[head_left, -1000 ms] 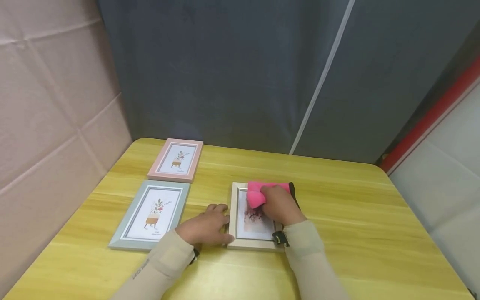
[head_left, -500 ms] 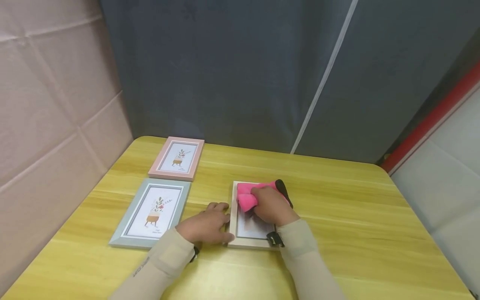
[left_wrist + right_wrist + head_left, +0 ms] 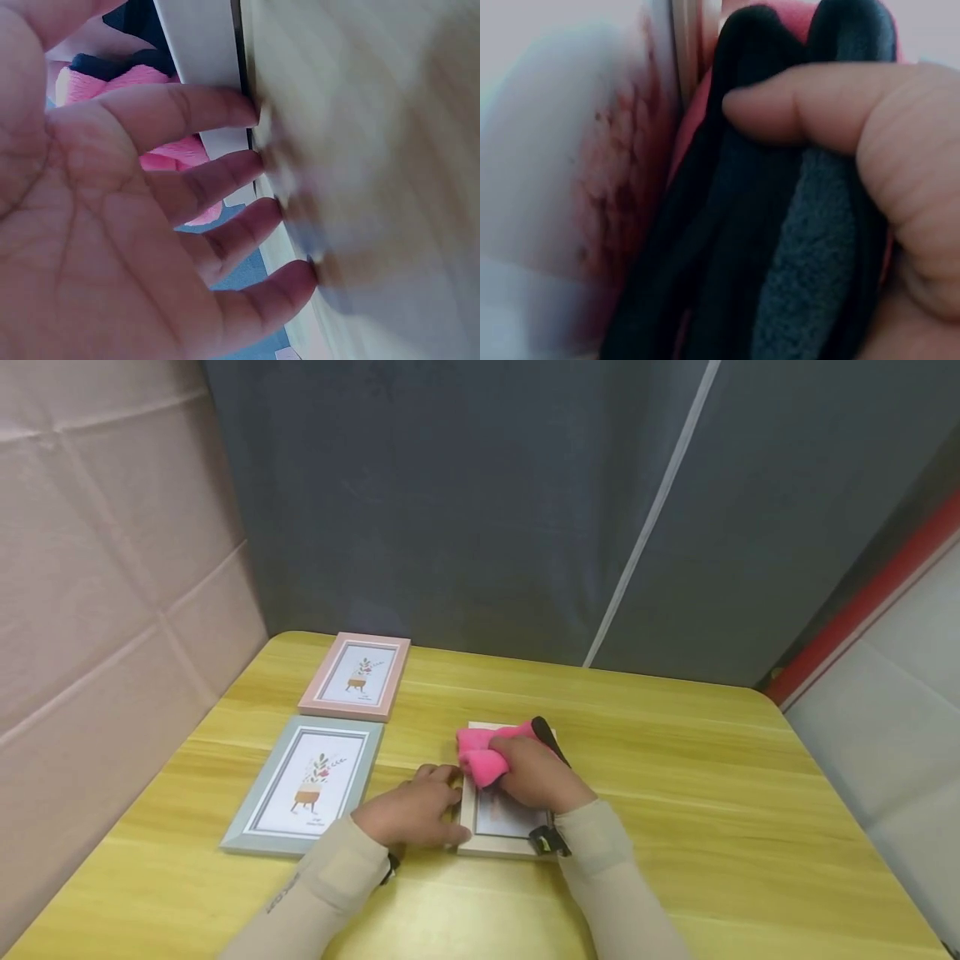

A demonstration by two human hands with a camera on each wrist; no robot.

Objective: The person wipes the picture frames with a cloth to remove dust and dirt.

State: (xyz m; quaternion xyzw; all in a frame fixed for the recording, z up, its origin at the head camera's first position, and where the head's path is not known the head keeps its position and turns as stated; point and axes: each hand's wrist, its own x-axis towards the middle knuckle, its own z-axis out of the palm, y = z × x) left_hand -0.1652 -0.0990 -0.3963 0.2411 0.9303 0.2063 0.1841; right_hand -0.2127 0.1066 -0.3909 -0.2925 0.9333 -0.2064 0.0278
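A cream picture frame [image 3: 467, 817] lies flat on the table, its picture partly covered. My right hand [image 3: 542, 775] grips a bunched pink cloth [image 3: 483, 763] with black edging and presses it on the frame's upper part. In the right wrist view the thumb [image 3: 802, 105] lies across folds of the cloth's dark side [image 3: 742, 195], close to the blossom picture [image 3: 615, 187]. My left hand [image 3: 412, 810] rests at the frame's left edge, thumb near its lower left corner. Its fingers [image 3: 217, 180] reach loosely to the wooden surface in the left wrist view and hold nothing.
To the left lie a grey-blue picture frame [image 3: 255, 793] and, behind it, a pink picture frame [image 3: 318, 687], both with plant prints. A dark curtain [image 3: 450, 510] hangs behind the yellow wood-grain table [image 3: 712, 827]. A pale wall [image 3: 112, 543] stands left.
My right hand has slid leftward with the pink cloth, which now reaches over the frame's upper left edge. The left hand stays at the frame's side.
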